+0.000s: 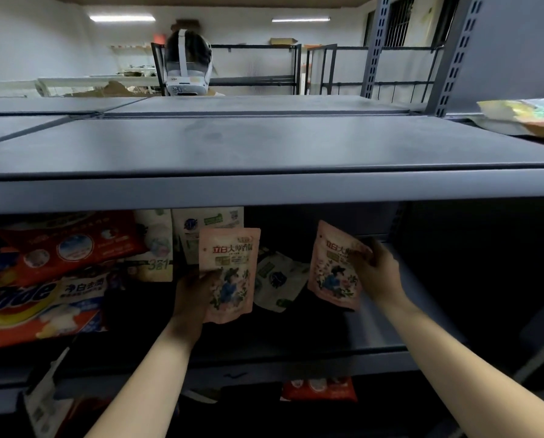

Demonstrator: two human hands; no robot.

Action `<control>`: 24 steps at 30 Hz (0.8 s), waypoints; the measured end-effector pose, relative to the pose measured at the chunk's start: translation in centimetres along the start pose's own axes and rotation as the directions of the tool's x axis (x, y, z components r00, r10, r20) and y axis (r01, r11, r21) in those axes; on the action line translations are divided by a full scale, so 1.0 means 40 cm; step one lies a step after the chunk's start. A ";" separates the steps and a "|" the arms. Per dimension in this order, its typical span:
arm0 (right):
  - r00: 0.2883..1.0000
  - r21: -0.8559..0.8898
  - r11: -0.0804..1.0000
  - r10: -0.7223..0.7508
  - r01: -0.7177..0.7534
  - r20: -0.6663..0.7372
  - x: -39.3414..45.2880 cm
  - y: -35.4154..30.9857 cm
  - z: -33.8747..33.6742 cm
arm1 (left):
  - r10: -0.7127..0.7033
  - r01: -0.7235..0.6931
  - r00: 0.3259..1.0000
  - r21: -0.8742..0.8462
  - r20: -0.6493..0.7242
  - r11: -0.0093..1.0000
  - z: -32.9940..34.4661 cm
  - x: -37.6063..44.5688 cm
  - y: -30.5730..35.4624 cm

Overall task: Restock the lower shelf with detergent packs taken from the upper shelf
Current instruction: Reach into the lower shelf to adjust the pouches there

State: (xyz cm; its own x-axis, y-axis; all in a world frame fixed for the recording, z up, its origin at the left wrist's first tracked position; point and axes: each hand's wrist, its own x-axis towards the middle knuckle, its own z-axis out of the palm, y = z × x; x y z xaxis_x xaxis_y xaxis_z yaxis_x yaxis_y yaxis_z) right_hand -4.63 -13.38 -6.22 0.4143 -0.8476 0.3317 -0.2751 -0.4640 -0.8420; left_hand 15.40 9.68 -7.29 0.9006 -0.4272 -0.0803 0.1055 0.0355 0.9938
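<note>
Two pink detergent packs are held up inside the middle shelf bay, under the grey top shelf [264, 188]. The left pack [229, 273] stands nearly upright; the left hand [195, 295] grips its lower left edge, thumb curled over the front and the other fingers hidden behind it. The right pack [335, 267] tilts with its top leaning left, and the right hand [375, 270] holds its right edge, fingers curled over the front of the pack near its upper right corner. The two packs are apart, with a white-and-green pouch [277, 279] lying between and behind them on the shelf board [375, 339].

Further left in the same bay, more white packs [201, 229] stand at the back, and red Tide bags [43, 298] are stacked at the far left. Below the board, a red pack [319, 390] shows in the lower bay, dim and partly hidden.

On the top shelf at the far right lies a shiny pouch [530, 115]. Beyond the shelf, another person wearing a white headset [187, 69] faces this way.
</note>
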 end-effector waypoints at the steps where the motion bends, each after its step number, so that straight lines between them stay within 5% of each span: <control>1: 0.999 0.068 0.997 0.029 -0.032 0.038 -0.002 0.008 -0.006 | -0.002 0.002 1.000 -0.004 -0.011 1.000 0.007 -0.008 -0.007; 3: 0.986 0.216 0.968 0.102 -0.130 0.135 -0.011 0.022 -0.011 | -0.022 0.022 0.999 0.004 -0.037 1.000 0.019 -0.026 -0.023; 5: 0.970 0.188 0.966 0.140 -0.178 0.197 -0.019 0.036 -0.006 | -0.035 0.036 0.999 0.021 -0.040 0.999 0.025 -0.040 -0.035; 10: 0.977 0.167 0.982 0.056 -0.092 0.207 -0.059 0.026 -0.040 | 0.015 -0.012 0.997 0.041 -0.080 0.999 0.063 -0.110 -0.028; 16: 0.997 0.245 0.967 0.069 -0.074 0.032 -0.106 0.000 -0.136 | 0.149 -0.149 0.989 0.040 0.013 0.988 0.133 -0.221 0.037; 19: 0.995 0.226 0.974 0.029 -0.007 -0.096 -0.148 -0.016 -0.204 | 0.281 -0.283 0.959 0.179 0.038 0.942 0.192 -0.289 0.053; 24: 0.930 0.025 0.980 -0.180 0.198 -0.322 -0.228 -0.042 -0.358 | 0.458 -0.468 0.883 0.236 0.101 0.851 0.301 -0.447 0.087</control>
State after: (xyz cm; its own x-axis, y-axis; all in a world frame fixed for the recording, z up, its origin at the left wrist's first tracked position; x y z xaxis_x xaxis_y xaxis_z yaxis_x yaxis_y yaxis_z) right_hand -20.37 -8.55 -1.76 0.1554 -0.7872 0.5968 -0.1655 -0.6164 -0.7699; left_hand -5.40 6.59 -1.45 0.8011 -0.4524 0.3919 -0.4317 0.0169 0.9019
